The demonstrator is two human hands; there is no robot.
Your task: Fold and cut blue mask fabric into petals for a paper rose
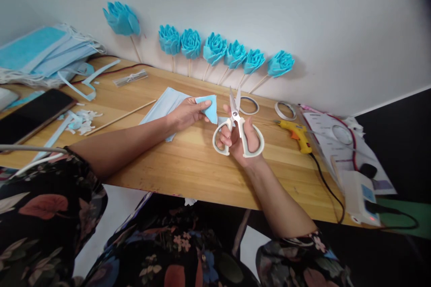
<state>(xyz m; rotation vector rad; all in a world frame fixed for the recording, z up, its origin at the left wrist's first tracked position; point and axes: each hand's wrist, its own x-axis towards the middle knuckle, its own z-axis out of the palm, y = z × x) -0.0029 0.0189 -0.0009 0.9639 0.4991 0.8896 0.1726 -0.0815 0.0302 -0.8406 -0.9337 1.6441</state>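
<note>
My left hand [191, 112] pinches a small folded piece of blue fabric [209, 106] between thumb and fingers. Beneath and behind that hand lies a light blue face mask [164, 103], flat on the table. My right hand [243, 139] holds scissors [235, 119] by their white handles, with fingers through the loops. The blades point up and stand slightly apart, to the right of the blue piece and not touching it. A pale strip [226, 121] shows between the two hands; what it is attached to is hidden.
Blue fabric flowers [214, 48] on sticks lean against the wall. Face masks [37, 51], a phone [35, 114], scraps [82, 120] and a thin stick [121, 116] lie left. Rightward are tape rolls [285, 110], a yellow glue gun [296, 134] and a power strip [361, 197].
</note>
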